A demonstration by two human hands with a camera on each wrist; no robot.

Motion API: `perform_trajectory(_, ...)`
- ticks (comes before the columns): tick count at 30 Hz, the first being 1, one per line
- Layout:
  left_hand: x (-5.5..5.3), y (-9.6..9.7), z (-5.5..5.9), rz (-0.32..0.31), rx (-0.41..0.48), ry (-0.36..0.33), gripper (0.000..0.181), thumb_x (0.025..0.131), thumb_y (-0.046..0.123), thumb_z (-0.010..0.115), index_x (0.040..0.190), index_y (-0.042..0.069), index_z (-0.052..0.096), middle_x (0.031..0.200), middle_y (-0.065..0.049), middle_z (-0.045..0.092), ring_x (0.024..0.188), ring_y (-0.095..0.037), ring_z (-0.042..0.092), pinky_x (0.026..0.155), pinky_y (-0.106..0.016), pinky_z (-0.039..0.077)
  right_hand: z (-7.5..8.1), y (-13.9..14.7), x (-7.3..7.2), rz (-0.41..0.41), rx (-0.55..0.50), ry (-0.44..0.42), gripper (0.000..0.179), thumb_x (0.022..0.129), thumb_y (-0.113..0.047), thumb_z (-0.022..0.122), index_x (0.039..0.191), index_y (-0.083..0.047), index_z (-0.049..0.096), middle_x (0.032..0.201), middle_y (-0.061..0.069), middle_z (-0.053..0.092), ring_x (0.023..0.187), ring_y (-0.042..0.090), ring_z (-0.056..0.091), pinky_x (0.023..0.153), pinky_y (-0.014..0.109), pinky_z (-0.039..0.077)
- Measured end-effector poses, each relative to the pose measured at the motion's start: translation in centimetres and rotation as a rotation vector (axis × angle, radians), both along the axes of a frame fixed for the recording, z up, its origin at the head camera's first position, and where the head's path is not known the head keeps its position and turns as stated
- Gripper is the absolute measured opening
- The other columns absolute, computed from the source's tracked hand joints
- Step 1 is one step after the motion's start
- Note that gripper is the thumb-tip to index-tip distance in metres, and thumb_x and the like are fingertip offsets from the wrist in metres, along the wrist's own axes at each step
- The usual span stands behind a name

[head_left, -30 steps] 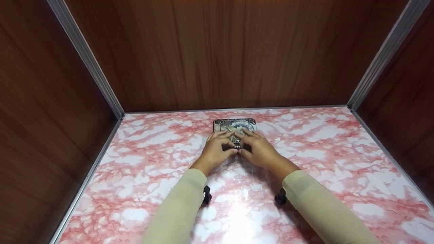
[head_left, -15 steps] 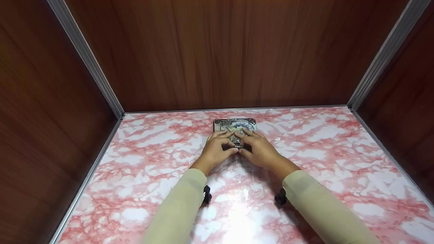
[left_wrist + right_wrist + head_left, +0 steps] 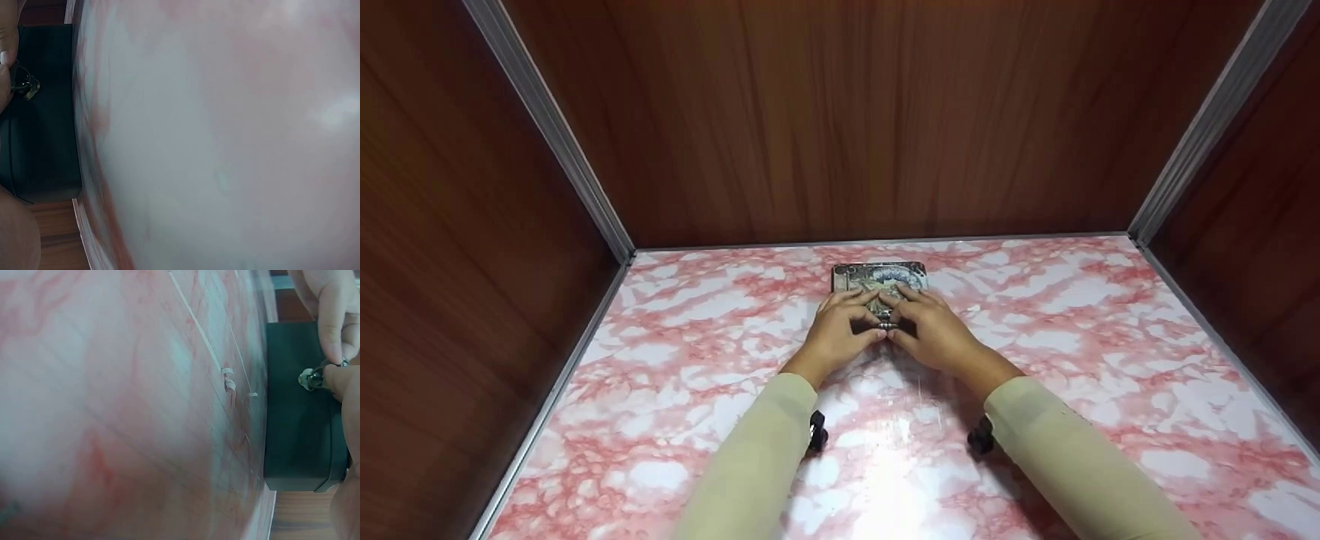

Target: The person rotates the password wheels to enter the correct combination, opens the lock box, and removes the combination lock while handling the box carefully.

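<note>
A small box (image 3: 877, 274) with a patterned lid stands towards the back of the table. The wrist views show its plain dark green front (image 3: 298, 433). A small metal clasp (image 3: 306, 379) with a ring sits at the middle of that front. My left hand (image 3: 834, 326) comes from the left, its thumb and forefinger pinching at the clasp while other fingers rest on the lid. From the right, my right hand (image 3: 934, 326) mirrors this, thumb tip nearly meeting the left one. Fingers cover part of the clasp in every view.
The table (image 3: 682, 420) has a red and white marbled top. Brown wood-grain panels (image 3: 840, 120) wall it at the back and both sides, with grey metal strips (image 3: 551, 127) at the corners. A dark wrist device (image 3: 981, 436) sits under each pale sleeve.
The thumb tips shift very slightly at the clasp. Both arms and the box stay in the same place.
</note>
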State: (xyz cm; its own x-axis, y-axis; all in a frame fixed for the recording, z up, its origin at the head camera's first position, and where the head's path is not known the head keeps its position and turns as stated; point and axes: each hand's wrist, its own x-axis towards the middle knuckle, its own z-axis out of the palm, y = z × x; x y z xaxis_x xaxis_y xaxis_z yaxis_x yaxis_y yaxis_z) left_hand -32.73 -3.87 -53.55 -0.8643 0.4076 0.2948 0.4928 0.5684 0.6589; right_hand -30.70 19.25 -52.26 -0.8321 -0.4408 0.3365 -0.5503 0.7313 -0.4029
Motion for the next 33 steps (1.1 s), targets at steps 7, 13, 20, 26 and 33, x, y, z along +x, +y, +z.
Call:
perform_trajectory(7, -0.04, 0.05, 0.04, 0.004, -0.006, 0.002, 0.016, 0.099, 0.030, 0.089, 0.108, 0.018, 0.088, 0.172, 0.008, 0.058, 0.167, -0.024, 0.046, 0.144, -0.052, 0.027, 0.08, 0.02, -0.05, 0.002, 0.008, -0.004, 0.012, 0.103, -0.023, 0.082, 0.106, -0.013, 0.076, 0.172, 0.001, 0.058, 0.168, 0.040, 0.045, 0.142, 0.069, 0.026)
perform_trajectory(13, 0.01, 0.03, 0.20, -0.001, 0.004, 0.009, 0.017, 0.098, 0.030, 0.090, 0.107, 0.016, 0.088, 0.171, 0.006, 0.059, 0.166, -0.026, 0.047, 0.143, -0.052, 0.027, 0.10, 0.14, -0.11, 0.009, 0.009, -0.005, 0.013, 0.103, -0.022, 0.081, 0.106, -0.012, 0.074, 0.173, 0.001, 0.057, 0.168, 0.040, 0.044, 0.142, 0.068, 0.025)
perform_trajectory(20, -0.10, 0.02, 0.17, 0.003, -0.005, 0.006, 0.017, 0.094, 0.025, 0.093, 0.109, 0.018, 0.088, 0.172, 0.007, 0.059, 0.166, -0.026, 0.047, 0.143, -0.052, 0.028, 0.09, 0.13, -0.16, 0.004, 0.009, -0.005, 0.015, 0.102, -0.023, 0.083, 0.108, -0.012, 0.074, 0.173, 0.002, 0.057, 0.168, 0.041, 0.045, 0.142, 0.069, 0.025)
perform_trajectory(26, -0.09, 0.08, 0.05, 0.007, -0.012, 0.012, 0.012, 0.097, 0.022, 0.090, 0.107, 0.017, 0.088, 0.171, 0.007, 0.059, 0.166, -0.027, 0.047, 0.143, -0.053, 0.028, -0.03, 0.13, -0.15, 0.002, 0.012, -0.005, 0.015, 0.102, -0.023, 0.083, 0.106, -0.013, 0.074, 0.173, 0.001, 0.057, 0.168, 0.041, 0.045, 0.142, 0.070, 0.025)
perform_trajectory(33, 0.00, 0.11, -0.04, 0.027, -0.017, -0.019, 0.011, 0.098, 0.024, 0.090, 0.107, 0.019, 0.087, 0.173, 0.010, 0.057, 0.167, -0.025, 0.045, 0.145, -0.054, 0.024, 0.00, 0.24, -0.10, 0.009, 0.016, -0.017, 0.015, 0.102, -0.023, 0.084, 0.107, -0.013, 0.075, 0.174, 0.001, 0.056, 0.169, 0.040, 0.044, 0.142, 0.071, 0.024)
